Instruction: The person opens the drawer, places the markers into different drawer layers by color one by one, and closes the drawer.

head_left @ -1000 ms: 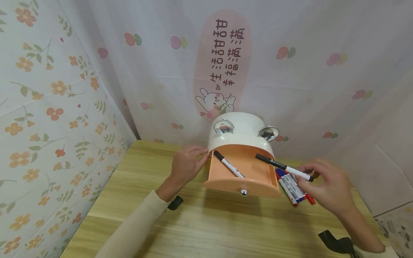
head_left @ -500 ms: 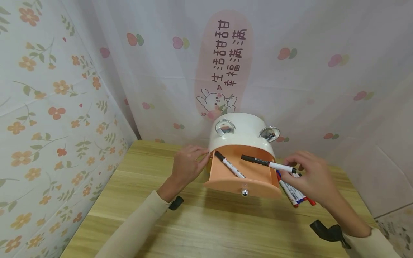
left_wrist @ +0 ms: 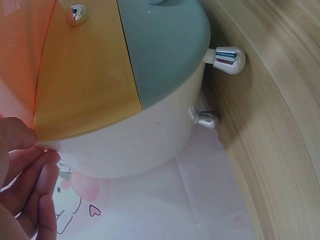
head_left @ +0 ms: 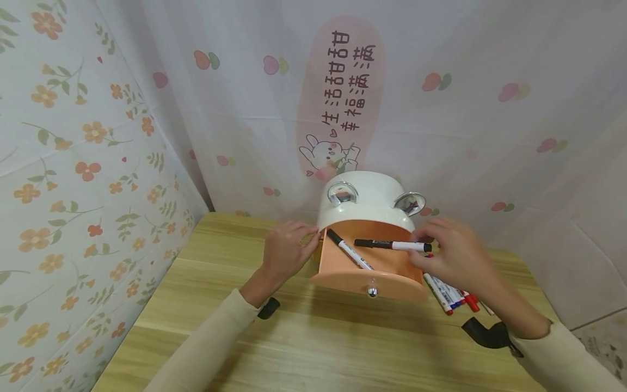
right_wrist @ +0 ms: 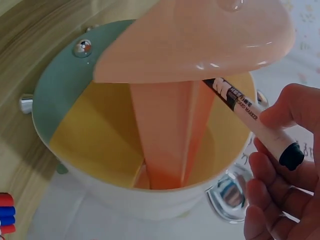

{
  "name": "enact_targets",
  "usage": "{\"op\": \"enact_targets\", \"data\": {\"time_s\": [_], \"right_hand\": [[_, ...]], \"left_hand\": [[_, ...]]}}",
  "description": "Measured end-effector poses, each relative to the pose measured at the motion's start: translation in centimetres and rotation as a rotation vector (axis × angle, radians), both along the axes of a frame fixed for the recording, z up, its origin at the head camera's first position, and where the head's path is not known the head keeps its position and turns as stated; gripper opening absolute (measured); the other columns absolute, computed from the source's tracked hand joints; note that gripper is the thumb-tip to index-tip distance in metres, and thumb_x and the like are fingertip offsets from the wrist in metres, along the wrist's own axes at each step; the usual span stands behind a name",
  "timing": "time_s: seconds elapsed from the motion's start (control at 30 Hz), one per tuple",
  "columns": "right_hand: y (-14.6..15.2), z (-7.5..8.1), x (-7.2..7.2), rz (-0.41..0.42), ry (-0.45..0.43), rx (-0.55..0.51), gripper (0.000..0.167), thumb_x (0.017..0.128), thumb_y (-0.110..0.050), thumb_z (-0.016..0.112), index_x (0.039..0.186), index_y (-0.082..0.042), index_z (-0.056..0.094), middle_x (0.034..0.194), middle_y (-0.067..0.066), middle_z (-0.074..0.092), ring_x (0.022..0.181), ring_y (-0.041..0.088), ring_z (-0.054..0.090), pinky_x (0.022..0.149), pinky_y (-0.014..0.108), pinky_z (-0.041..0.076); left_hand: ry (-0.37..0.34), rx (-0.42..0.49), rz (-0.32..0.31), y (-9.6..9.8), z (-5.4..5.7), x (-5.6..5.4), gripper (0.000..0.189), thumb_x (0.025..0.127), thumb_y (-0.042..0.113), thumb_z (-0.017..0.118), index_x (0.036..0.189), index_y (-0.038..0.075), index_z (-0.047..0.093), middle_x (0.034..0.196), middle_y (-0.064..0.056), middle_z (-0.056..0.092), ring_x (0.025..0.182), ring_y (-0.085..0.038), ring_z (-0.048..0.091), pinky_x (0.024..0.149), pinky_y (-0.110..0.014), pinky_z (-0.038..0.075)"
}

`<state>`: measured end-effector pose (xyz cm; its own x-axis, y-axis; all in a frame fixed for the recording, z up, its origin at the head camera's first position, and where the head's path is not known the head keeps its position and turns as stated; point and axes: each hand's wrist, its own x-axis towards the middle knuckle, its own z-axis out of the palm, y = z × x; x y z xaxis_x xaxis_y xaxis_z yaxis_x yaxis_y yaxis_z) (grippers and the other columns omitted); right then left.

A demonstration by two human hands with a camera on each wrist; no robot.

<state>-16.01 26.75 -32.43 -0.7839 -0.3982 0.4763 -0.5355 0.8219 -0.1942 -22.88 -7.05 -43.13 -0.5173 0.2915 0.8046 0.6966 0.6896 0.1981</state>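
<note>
The orange plastic drawer with a curved front (head_left: 338, 280) is serving as landmark; it is standing pulled out of a glossy white rounded casing (head_left: 372, 209), its silver ball knob (head_left: 372, 292) facing the person.

Left hand (head_left: 286, 245): resting at the drawer's left side, thumb and fingertips apparently pinching the casing's edge, the other fingers curling. Judgement: it is steadying the casing while the drawer is jutting forward.

Right hand (head_left: 455, 253): hovering by the drawer's right wall, thumb and fingers pinching a slim white marker with a long black cap (head_left: 392, 245) near its short black end. This marker is pointing crosswise above the drawer, cap leftward. Holding it by the tail is probably leaving most of its length free over the drawer. Whether its cap is touching anything: cannot tell.

A second white marker with a black cap (head_left: 350, 249) is lying slantwise inside the drawer, cap at back left. A cluster of white markers with red and blue ends (head_left: 443, 294) is lying right of the drawer on the wood-grained table (head_left: 303, 337), presumably for easy reach.

Left wrist view: a flat yellow drawer front (left_wrist: 85, 75) and a grey-green one (left_wrist: 160, 55) are sitting flush below the drawer.
</note>
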Motion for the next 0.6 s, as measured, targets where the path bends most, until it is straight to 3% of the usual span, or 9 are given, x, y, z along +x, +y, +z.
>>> {"op": "enact_targets", "data": {"time_s": [0.33, 0.6], "right_hand": [[-1.5, 1.7, -0.9, -0.01, -0.1, 0.118, 0.015, 0.083, -0.02, 0.089, 0.087, -0.013, 0.077, 0.087, -0.004, 0.066, 0.076, 0.016, 0.057, 0.063, 0.036, 0.05], [-2.4, 3.2, -1.0, -0.025, -0.17, 0.279, 0.016, 0.084, -0.027, 0.088, 0.083, -0.018, 0.075, 0.082, -0.009, 0.066, 0.076, 0.015, 0.059, 0.059, 0.035, 0.052]], "left_hand": [[0.011, 0.018, 0.0, 0.0, -0.1, -0.1, 0.014, 0.09, 0.017, 0.092, 0.095, 0.004, 0.088, 0.093, -0.007, 0.083, 0.08, -0.026, 0.078, 0.067, -0.039, 0.064], [0.011, 0.016, -0.004, 0.0, -0.1, 0.0, 0.014, 0.089, 0.015, 0.092, 0.095, 0.004, 0.087, 0.093, -0.007, 0.083, 0.08, -0.026, 0.078, 0.067, -0.04, 0.065]]}}
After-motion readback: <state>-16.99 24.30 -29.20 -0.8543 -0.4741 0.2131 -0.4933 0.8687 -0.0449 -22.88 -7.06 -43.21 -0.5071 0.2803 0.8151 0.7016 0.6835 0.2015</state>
